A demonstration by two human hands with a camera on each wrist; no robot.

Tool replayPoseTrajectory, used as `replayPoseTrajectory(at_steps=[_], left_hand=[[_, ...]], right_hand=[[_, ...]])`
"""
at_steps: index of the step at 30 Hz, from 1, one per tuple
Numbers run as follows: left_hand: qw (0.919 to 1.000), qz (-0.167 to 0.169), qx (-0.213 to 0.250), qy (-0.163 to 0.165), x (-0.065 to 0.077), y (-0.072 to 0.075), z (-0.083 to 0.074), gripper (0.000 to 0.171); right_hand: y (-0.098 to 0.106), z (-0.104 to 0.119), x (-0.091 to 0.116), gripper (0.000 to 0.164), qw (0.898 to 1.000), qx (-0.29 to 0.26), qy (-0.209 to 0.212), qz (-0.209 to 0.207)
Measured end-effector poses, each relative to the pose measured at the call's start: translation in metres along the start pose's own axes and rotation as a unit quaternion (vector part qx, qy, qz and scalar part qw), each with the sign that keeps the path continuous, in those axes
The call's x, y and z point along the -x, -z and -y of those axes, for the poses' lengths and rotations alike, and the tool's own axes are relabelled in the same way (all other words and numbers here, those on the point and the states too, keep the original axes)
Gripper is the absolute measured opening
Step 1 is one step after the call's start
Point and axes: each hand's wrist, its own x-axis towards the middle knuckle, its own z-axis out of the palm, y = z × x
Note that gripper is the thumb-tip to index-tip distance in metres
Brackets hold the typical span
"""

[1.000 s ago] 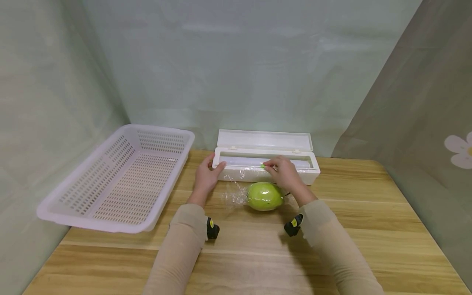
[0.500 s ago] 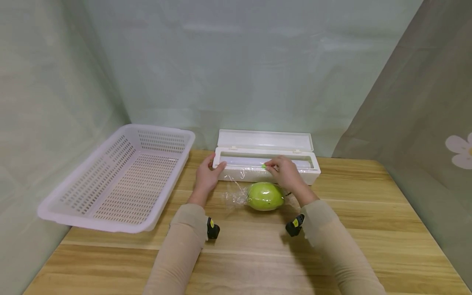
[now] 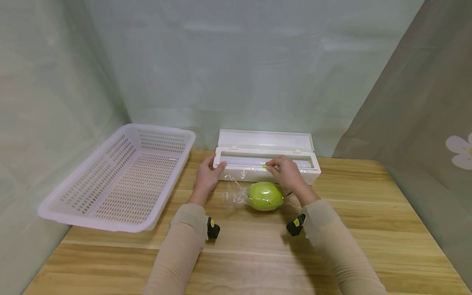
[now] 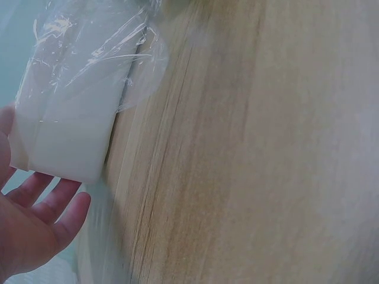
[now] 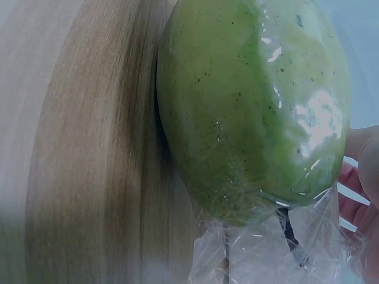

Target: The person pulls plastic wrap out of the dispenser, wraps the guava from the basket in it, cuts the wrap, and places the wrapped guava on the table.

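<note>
A white cling film dispenser lies with its lid raised; a film roll shows inside. My left hand grips its left end, thumb on the front rim and fingers at the end wall. The right hand pinches a small green slide cutter on the front edge, near the middle. Clear film drapes down the dispenser's front. Close before it lies a green pear wrapped in film, with a dark stem visible in the right wrist view.
To the left stands a white perforated plastic basket, its right rim not far from my left forearm. All rests on a wooden table. Grey-green sheeting hangs close behind the dispenser.
The right hand and green slide cutter have crept very slightly to the right. My left hand, the dispenser and the pear look still.
</note>
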Motion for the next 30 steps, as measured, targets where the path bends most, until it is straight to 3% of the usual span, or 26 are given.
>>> replayPoseTrajectory(at_steps=[30], left_hand=[[1.0, 0.004, 0.0, 0.008, 0.0018, -0.0005, -0.0001, 0.068]], right_hand=[[0.0038, -0.0057, 0.0021, 0.019, 1.0, 0.003, 0.009, -0.004]])
